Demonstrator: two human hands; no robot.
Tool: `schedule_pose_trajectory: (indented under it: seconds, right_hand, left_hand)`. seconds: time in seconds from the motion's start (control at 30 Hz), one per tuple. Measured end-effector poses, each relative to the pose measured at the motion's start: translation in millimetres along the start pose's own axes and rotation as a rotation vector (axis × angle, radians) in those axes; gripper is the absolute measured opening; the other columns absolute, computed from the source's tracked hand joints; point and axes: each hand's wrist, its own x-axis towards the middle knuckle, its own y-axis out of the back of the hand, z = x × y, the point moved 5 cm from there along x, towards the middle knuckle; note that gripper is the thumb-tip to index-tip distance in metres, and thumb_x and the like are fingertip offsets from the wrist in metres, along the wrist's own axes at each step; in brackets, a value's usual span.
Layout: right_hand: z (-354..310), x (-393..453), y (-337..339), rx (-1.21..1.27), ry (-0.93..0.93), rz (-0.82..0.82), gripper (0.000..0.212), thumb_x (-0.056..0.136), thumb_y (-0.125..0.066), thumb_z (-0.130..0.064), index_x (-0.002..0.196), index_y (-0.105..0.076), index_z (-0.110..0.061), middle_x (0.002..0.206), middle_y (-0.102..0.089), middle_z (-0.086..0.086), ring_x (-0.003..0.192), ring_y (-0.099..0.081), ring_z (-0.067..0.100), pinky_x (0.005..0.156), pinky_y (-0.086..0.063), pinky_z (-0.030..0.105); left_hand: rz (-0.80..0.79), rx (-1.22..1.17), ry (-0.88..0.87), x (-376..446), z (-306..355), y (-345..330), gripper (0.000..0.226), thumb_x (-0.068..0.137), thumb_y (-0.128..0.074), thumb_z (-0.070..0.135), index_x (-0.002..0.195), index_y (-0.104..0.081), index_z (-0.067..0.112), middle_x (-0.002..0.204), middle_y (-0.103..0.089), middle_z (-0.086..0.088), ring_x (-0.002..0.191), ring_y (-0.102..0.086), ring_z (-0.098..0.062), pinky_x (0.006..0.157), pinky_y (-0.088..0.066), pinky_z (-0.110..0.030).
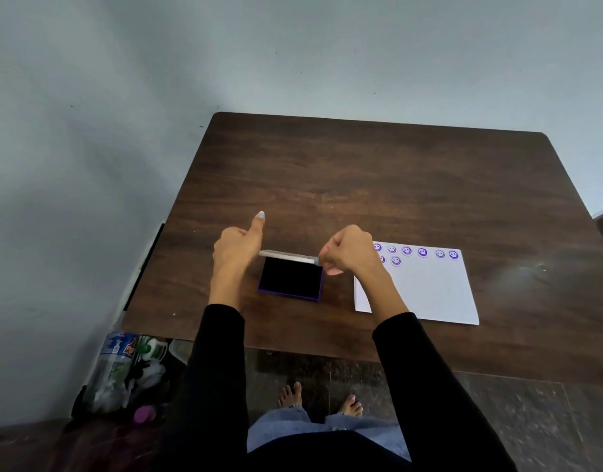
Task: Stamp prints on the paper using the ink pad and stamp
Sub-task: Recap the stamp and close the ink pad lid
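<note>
Both hands are at the ink pad's raised lid. The left hand is curled at its left end, thumb sticking up; the right hand pinches its right end. Below them the pad lies open, black, on the counter. Paper with purple smiley prints lies right of the right hand.

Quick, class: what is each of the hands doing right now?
Left hand: closed, thumb up, at the ink pad lid's left end; grip hidden.
Right hand: closed fist at the lid's right end; contents cannot be told.
</note>
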Motion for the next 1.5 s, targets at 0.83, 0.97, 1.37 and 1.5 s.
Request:
schedule_pose_trajectory:
  seconds: [0.83,0.97,1.37,1.5]
  right_hand:
    - [32,-7,-27,-0.229,-0.008,0.042,0.022,0.066,-0.08,-0.008,0.075,-0.061,-0.011,0.105,-0.068,0.017,0.098,-0.065,0.033,0.085,-0.054,0.035]
    - [30,3,15,-0.155,-0.032,0.261,0.019,0.067,-0.074,-0.002,0.082,-0.064,-0.009,0.102,-0.069,0.018,0.095,-0.065,0.034,0.079,-0.053,0.033]
    - [40,11,0,-0.252,0.21,0.214,0.025,0.08,-0.063,-0.004,0.103,-0.071,-0.01,0.11,-0.07,0.013,0.104,-0.061,0.031,0.086,-0.048,0.035]
    - [45,10,-2,-0.283,0.208,0.204,0.027,0.079,-0.063,-0.004,0.103,-0.071,-0.012,0.111,-0.07,0.012,0.104,-0.061,0.03,0.086,-0.049,0.036]
  left_hand:
    - [-0.084,0.025,0.108,-17,-29,-25,0.055,0.085,-0.05,0.062,0.074,-0.063,0.009,0.099,-0.07,-0.015,0.093,-0.067,-0.032,0.091,-0.054,-0.042]
    - [-0.085,0.07,0.105,-13,-27,-29,0.053,0.087,-0.048,0.062,0.071,-0.06,0.012,0.103,-0.068,-0.013,0.099,-0.064,-0.033,0.094,-0.051,-0.044]
    - [-0.04,0.258,0.05,-11,-15,-33,0.066,0.088,-0.046,0.061,0.109,-0.063,0.001,0.115,-0.063,-0.016,0.11,-0.055,-0.036,0.087,-0.043,-0.038]
    - [0.02,0.331,-0.063,-23,1,-37,0.059,0.091,-0.048,0.056,0.114,-0.058,0.003,0.12,-0.061,-0.017,0.113,-0.054,-0.036,0.09,-0.043,-0.04]
